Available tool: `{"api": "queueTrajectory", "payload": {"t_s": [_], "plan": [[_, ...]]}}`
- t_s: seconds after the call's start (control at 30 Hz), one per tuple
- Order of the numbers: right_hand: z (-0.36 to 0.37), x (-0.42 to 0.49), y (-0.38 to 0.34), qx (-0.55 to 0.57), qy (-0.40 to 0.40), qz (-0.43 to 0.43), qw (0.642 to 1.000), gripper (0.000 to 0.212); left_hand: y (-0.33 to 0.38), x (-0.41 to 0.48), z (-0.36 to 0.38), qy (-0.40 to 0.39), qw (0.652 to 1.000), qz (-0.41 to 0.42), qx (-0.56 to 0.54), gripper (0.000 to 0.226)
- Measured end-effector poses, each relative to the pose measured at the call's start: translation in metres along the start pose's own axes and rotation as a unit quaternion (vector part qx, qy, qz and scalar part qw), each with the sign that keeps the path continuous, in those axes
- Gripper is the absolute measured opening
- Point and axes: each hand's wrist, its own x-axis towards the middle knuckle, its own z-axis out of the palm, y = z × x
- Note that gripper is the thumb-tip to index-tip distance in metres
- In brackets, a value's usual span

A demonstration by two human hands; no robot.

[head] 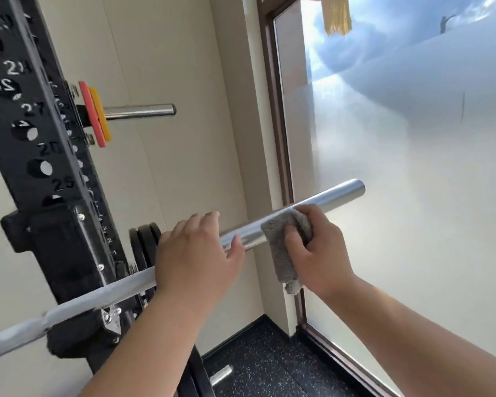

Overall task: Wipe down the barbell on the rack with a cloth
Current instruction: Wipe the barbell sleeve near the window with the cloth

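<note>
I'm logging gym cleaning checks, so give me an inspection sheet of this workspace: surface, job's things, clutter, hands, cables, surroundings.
Surface: dark speckled floor, only a corner in view.
Job's things: barbell sits on the black rack; grey cloth is wrapped over its chrome sleeve, short of the outer end.
Clutter: nothing seen.
Hands: left hand grips the sleeve beside the black plates; right hand holds the cloth around the sleeve.
Cables: nothing seen.
Surroundings: cream wall, frosted window, red and yellow plates on an upper peg.
</note>
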Motion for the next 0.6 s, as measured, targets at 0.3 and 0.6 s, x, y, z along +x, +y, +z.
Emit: {"api": "queueTrajectory", "payload": {"t_s": [0.3,0.6], "plan": [[0.049,0.014,-0.01,0.027,0.032,-0.132,0.99,0.038,-0.006,0.0,-0.009,-0.024,0.997,-0.061,0.042,0.058],[0.069,0.001,0.026,-0.058,-0.126,-0.354,0.925,0.05,0.001,-0.015,0.013,0.002,0.996,-0.08,0.029,0.04]]}}
